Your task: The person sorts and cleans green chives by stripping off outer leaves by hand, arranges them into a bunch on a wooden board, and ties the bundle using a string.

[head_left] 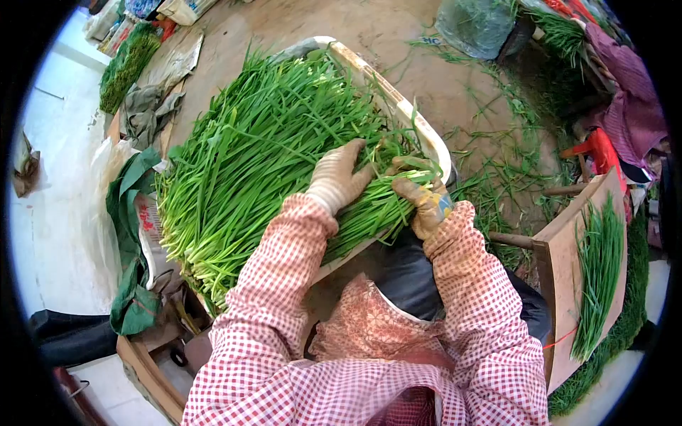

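Note:
A large heap of garlic chives [263, 135] fills a white tub [426, 135] in front of me, pale stem ends toward the lower left. My left hand [339, 176], in a dirty whitish glove, lies on the chives with thumb and fingers apart, some fingertips hidden among the leaves. Close by on the right, my right hand [424, 200], in a stained glove with a blue and yellow patch, has its fingers curled around some chives at the tub's near right side.
A wooden board [561, 248] at the right holds a separate bunch of chives [598, 273]. Loose leaves [497, 170] litter the floor beyond the tub. Green cloth [131, 241] hangs at the left, and a clear plastic bag [474, 27] sits at the back right.

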A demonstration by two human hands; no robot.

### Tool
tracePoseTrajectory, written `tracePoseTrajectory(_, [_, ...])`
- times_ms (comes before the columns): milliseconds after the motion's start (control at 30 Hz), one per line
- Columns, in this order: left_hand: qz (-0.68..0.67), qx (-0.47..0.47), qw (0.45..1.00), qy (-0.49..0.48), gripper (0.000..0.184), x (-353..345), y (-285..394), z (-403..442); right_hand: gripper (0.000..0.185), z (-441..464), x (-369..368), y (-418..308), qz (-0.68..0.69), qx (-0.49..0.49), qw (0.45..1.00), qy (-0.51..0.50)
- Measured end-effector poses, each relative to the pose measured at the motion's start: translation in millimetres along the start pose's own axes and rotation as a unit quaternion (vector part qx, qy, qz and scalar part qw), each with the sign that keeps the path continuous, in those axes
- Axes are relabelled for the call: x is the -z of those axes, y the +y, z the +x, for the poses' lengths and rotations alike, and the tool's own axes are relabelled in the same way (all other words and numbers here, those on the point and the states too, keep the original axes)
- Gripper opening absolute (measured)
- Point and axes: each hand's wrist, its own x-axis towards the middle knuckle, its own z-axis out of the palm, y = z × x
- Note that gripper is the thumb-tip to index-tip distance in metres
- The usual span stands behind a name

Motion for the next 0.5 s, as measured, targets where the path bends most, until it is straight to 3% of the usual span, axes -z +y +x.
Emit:
tracePoseTrajectory(100, [0.16,0.051,0.984,-0.066,0.056,11.7,15.0,10.3,0.036,2.4,-4.7,1.0,0.019,-0.011,1.0,-0.007])
tracePoseTrajectory(167, [0.297,-0.003,0.951,-0.085,0.043,11.8,17.8,16.5,0.034,11.5,-3.0,4.8,0.026,-0.018,0.999,0.013])
tracePoseTrajectory(233, [0.267,-0.019,0.963,-0.043,0.034,3.0,21.0,5.2,0.031,11.2,6.4,1.1,0.033,-0.034,0.998,0.041])
tracePoseTrajectory(300, [0.153,-0.028,0.984,0.085,0.03,5.5,18.1,-8.5,0.031,14.3,12.7,2.2,0.042,-0.038,0.994,0.088])
tracePoseTrajectory(333, [0.114,-0.112,0.969,0.189,0.025,6.5,16.7,-19.8,0.036,13.4,13.8,2.2,0.033,-0.042,0.994,0.097])
tracePoseTrajectory(367, [0.063,-0.094,0.974,0.198,0.021,6.1,16.6,-29.9,0.036,12.5,13.2,4.9,0.036,-0.046,0.994,0.095])
tracePoseTrajectory(433, [-0.053,-0.066,0.975,0.206,0.019,-5.3,22.7,-45.7,0.056,10.5,0.2,7.4,0.0,-0.047,0.996,0.077])
tracePoseTrajectory(500, [-0.08,-0.058,0.963,0.251,0.019,-30.9,34.1,-63.7,0.059,5.3,-10.7,9.2,-0.112,-0.013,0.993,0.046])
